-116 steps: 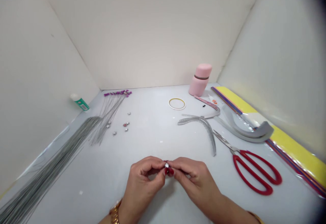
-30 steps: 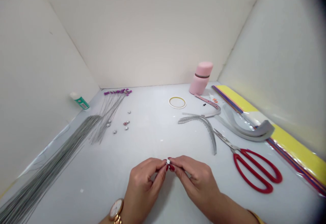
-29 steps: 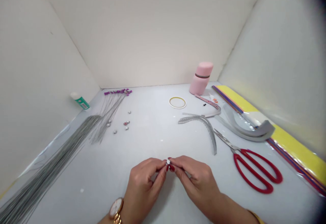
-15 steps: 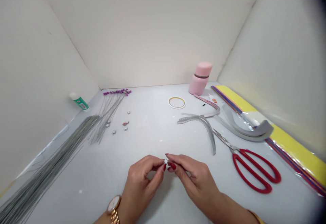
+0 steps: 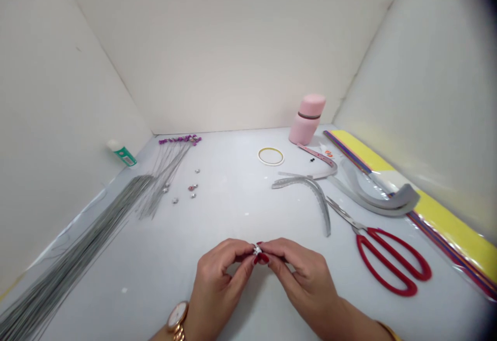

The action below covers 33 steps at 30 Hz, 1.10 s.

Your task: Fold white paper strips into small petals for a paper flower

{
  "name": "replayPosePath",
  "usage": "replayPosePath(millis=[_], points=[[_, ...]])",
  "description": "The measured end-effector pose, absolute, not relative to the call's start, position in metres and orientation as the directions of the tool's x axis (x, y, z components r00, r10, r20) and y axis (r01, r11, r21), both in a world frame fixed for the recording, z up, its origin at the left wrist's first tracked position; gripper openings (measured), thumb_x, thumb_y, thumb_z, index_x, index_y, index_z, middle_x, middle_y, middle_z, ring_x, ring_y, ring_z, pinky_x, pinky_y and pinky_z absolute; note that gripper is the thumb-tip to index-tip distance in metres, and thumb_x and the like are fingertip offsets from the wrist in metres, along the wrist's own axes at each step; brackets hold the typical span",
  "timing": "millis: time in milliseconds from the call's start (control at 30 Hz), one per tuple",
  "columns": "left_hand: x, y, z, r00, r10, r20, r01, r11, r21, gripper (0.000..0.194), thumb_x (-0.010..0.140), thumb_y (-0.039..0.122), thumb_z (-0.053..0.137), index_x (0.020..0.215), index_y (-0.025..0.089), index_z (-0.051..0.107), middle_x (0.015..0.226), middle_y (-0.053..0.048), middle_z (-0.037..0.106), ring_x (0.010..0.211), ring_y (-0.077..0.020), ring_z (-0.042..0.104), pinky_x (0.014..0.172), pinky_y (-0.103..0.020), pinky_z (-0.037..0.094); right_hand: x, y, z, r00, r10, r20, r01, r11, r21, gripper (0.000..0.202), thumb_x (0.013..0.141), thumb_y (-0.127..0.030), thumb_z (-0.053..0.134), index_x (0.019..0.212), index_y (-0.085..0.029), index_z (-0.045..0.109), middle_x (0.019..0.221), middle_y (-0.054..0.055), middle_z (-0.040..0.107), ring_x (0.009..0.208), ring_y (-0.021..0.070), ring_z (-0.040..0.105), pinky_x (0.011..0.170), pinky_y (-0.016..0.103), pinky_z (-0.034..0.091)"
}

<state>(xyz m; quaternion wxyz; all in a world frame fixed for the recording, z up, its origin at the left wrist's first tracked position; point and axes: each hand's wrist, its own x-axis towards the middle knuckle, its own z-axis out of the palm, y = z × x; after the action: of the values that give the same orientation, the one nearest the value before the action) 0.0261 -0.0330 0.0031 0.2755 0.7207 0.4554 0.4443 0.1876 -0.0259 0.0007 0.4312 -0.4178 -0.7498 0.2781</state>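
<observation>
Above the table's near middle, the fingertips of both hands meet around a small silver-white piece (image 5: 257,250), mostly covered by the fingers. My left hand (image 5: 221,279), with a watch (image 5: 178,315) at its wrist, pinches the piece from the left. From the right, my right hand (image 5: 305,279) grips it between thumb and fingers. Several similar small silver pieces (image 5: 175,201) lie to the left, one with a reddish spot. Curved silver-grey strips (image 5: 323,209) rest ahead of my right hand, beside scissors (image 5: 361,228) with red handles.
Thin grey wires (image 5: 89,232) run along the left, near purple-tipped stems (image 5: 180,140) and a green-and-white glue tube (image 5: 125,155). A tape roll (image 5: 271,163), pink bottle (image 5: 306,120), pink measuring tape (image 5: 316,156), rolled grey strip (image 5: 399,204) and yellow sheets (image 5: 442,217) are farther right.
My fingertips have drawn closer together around the small silver-white piece, with the right index finger lowered onto it. The view has shifted slightly.
</observation>
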Motion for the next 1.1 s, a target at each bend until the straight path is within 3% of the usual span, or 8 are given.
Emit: replayPosePath(millis=[400,700,967,1100], points=[[0.0255,-0.0335,0.0033,0.189,0.873,0.45,0.453,-0.484,0.748,0.014,0.074,0.007,0.058,0.083,0.017,0.06,0.074,-0.002,0.067,0.067,-0.0129,0.063,0.062,-0.021,0.05,0.1889,-0.0274,0.0021,-0.31,0.852,0.421,0.371,0.516,-0.772,0.021,0.079,-0.006,0.048,0.091,-0.017,0.062,0.078,0.004,0.068,0.071,0.0138,0.063,0.065,0.021,0.049],[0.0242,-0.0326,0.0026,0.205,0.864,0.46,0.433,-0.501,0.749,0.016,0.073,0.004,0.058,0.082,0.017,0.061,0.074,-0.002,0.068,0.066,-0.0123,0.063,0.062,-0.02,0.05,0.189,-0.0251,0.005,-0.332,0.877,0.348,0.318,0.451,-0.834,0.024,0.081,-0.008,0.048,0.095,-0.02,0.063,0.081,0.004,0.068,0.073,0.0144,0.063,0.066,0.023,0.05],[0.023,-0.0317,-0.0009,0.264,0.789,0.554,0.489,-0.605,0.628,0.018,0.071,0.002,0.059,0.082,0.017,0.061,0.077,-0.004,0.07,0.071,-0.0126,0.064,0.069,-0.019,0.049,0.1874,-0.0228,0.0059,-0.329,0.9,0.286,0.285,0.383,-0.878,0.024,0.08,-0.008,0.05,0.092,-0.021,0.066,0.077,0.002,0.069,0.07,0.0141,0.063,0.064,0.022,0.049],[0.0238,-0.0296,0.0006,0.229,0.864,0.448,0.45,-0.502,0.738,0.016,0.073,0.003,0.058,0.081,0.017,0.062,0.075,-0.002,0.069,0.068,-0.0115,0.064,0.064,-0.018,0.05,0.1885,-0.0213,0.005,-0.335,0.908,0.25,0.304,0.355,-0.884,0.023,0.082,-0.012,0.049,0.095,-0.021,0.065,0.078,0.003,0.068,0.071,0.0146,0.063,0.065,0.023,0.049]])
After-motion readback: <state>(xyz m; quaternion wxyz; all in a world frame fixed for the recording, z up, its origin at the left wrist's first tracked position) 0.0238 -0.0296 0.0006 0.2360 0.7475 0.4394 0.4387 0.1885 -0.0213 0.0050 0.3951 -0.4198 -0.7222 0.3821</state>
